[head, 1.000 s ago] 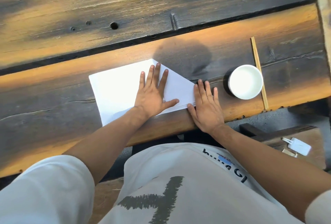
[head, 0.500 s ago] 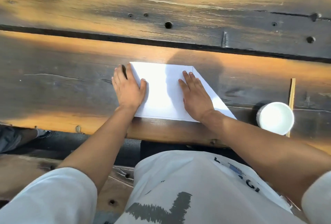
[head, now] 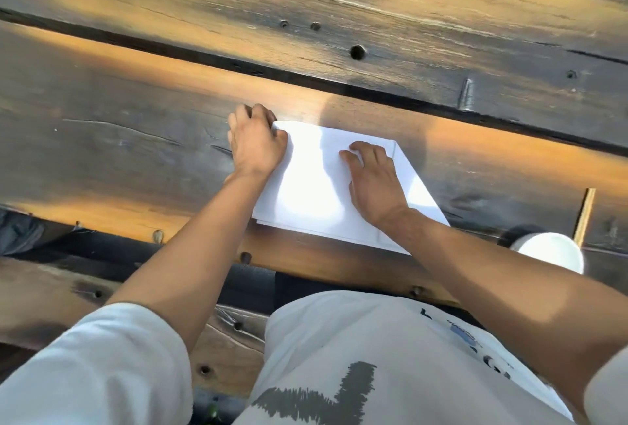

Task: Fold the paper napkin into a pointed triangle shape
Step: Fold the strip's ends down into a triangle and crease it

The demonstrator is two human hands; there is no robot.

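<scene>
1. Paper napkin (head: 312,193), white, part-folded, is lying flat on the wooden desk (head: 136,139) near its front edge; right side is slanting down to a point at lower right, w/ a folded layer showing along that side.
2. Left hand (head: 256,141) is sitting at the napkin's far-left corner, fingers curled over the corner & edge; can't tell if it's actually pinching the paper or just pressing.
3. Right hand (head: 373,180) is resting palm-down on the napkin's right half, fingers slightly bent, pressing, not grasping.
4. White cup (head: 550,251) is standing on the desk to the right, apart from the napkin.
5. Thin wooden stick (head: 584,215) is lying just beyond the cup.
</scene>
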